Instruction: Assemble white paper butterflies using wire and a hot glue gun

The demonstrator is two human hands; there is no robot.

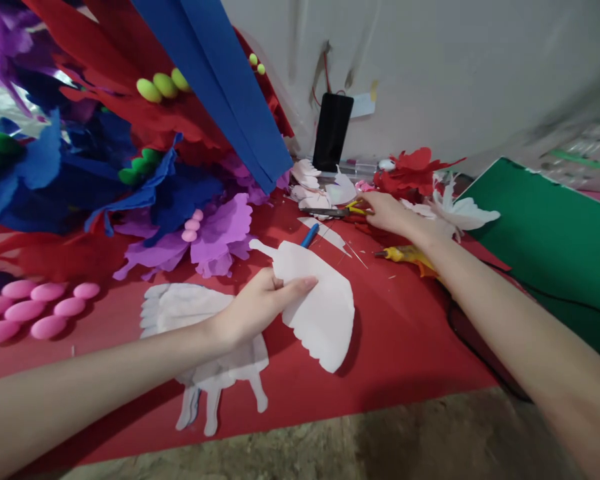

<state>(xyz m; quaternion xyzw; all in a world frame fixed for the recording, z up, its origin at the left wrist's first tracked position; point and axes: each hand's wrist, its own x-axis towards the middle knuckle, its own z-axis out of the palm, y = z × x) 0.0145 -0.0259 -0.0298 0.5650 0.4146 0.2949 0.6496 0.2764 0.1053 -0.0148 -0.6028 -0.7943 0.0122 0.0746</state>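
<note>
My left hand pinches a white wing-shaped cut-out between thumb and fingers, above the red sheet. One long edge is scalloped, and a narrow tail points up to the left. At the back, my right hand has its fingers closed at the yellow handles of a pair of scissors, whose blades point left. Under my left forearm lies a stack of similar white cut-outs. A blue pen is partly hidden behind the held cut-out, near a white scrap.
A yellow glue gun lies beneath my right forearm, with a black cable nearby. Left are purple, blue and red butterfly shapes and pink oval pieces. A phone leans on the wall; a green board stands right.
</note>
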